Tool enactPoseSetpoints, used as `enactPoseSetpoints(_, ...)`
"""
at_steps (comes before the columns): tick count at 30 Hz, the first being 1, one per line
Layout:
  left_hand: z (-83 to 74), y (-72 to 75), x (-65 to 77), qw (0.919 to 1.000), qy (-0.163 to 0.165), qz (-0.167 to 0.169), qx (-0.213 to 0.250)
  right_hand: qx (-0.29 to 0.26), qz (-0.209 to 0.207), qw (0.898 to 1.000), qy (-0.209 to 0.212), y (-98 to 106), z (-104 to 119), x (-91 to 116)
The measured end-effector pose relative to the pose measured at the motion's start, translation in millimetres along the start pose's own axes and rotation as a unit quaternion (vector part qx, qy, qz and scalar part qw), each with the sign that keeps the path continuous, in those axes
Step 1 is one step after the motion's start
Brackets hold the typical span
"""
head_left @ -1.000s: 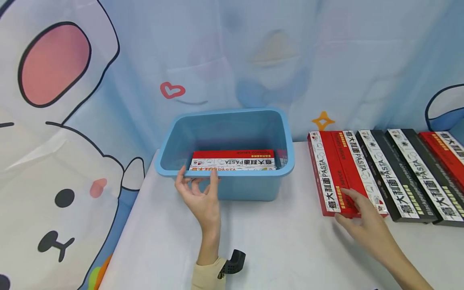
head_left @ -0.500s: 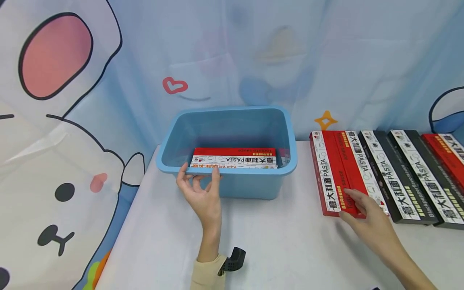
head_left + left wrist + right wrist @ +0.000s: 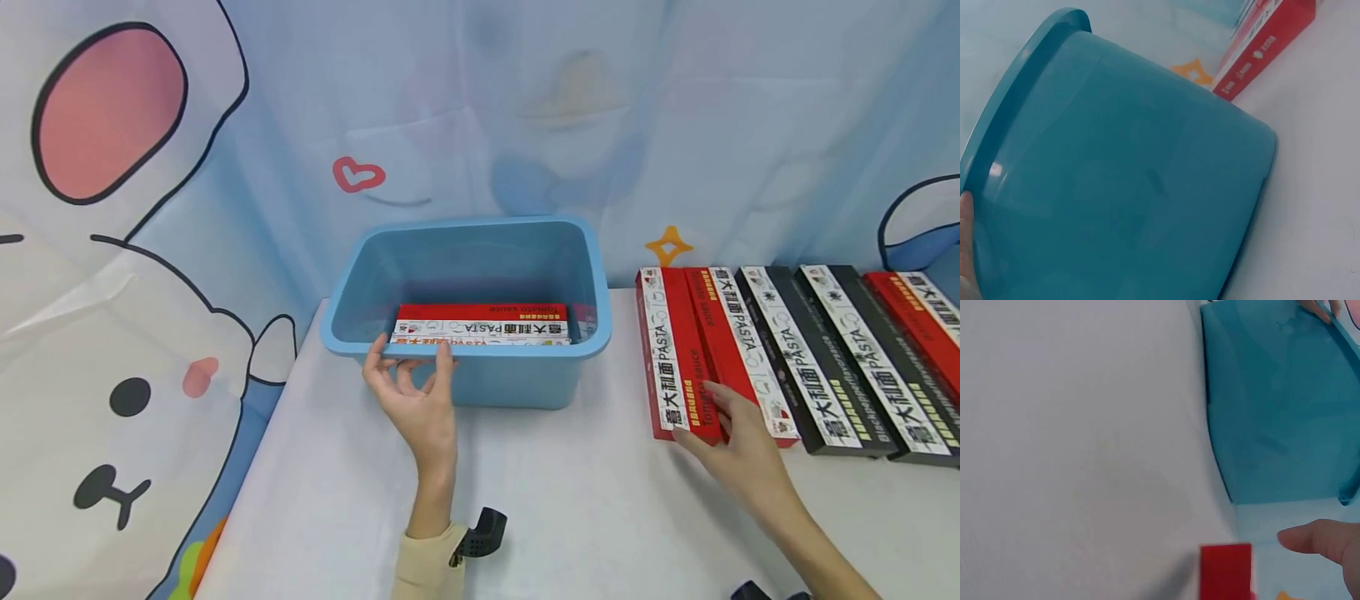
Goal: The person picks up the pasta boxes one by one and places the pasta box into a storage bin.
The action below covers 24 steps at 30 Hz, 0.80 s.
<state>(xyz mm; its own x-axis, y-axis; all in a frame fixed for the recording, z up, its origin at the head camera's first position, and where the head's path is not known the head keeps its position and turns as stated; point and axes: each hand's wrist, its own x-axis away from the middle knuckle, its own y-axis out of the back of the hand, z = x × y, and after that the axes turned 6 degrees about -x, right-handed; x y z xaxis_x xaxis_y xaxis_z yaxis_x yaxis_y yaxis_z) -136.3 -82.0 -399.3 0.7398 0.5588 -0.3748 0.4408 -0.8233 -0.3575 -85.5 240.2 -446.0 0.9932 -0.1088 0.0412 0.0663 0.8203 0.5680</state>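
With the fingertips of my left hand (image 3: pixel 418 412) I hold the front rim of a light blue plastic bin (image 3: pixel 517 379), near its left corner. Inside the bin lie red-and-white pasta boxes (image 3: pixel 480 327), partly hidden by the front wall. To the right, my right hand (image 3: pixel 738 450) pinches the near end of the leftmost red pasta box (image 3: pixel 670 350) across its width, thumb on the left edge and fingers on the right. That box lies beside a second red pasta box (image 3: pixel 738 342), with a narrow gap at the near end.
Right of the red pair lie two black pasta boxes (image 3: pixel 802 358) (image 3: pixel 881 358) side by side, then another red box (image 3: pixel 918 321) at the frame's edge. A white cloth covers the table (image 3: pixel 585 508). A printed blue curtain (image 3: pixel 480 108) hangs close behind the bin.
My right hand has moved slightly left, shifting the near end of the leftmost red pasta box away from its neighbour. The left hand keeps its place on the bin's rim.
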Motion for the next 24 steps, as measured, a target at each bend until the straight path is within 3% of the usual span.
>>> enactPoseSetpoints(6,1.2,-0.5,-0.1,1.0,0.001,0.004,0.0,0.008,-0.01,0.999,-0.047,-16,-4,-9)
enactPoseSetpoints(17,1.7,0.9,-1.3,0.9999,-0.003,0.004,-0.009,0.02,-0.043,0.998,-0.033,-28,-7,-22)
enactPoseSetpoints(24,3.3,0.3,-1.2,0.9999,-0.014,0.0,-0.006,0.021,-0.041,0.998,-0.038,-30,-7,-21)
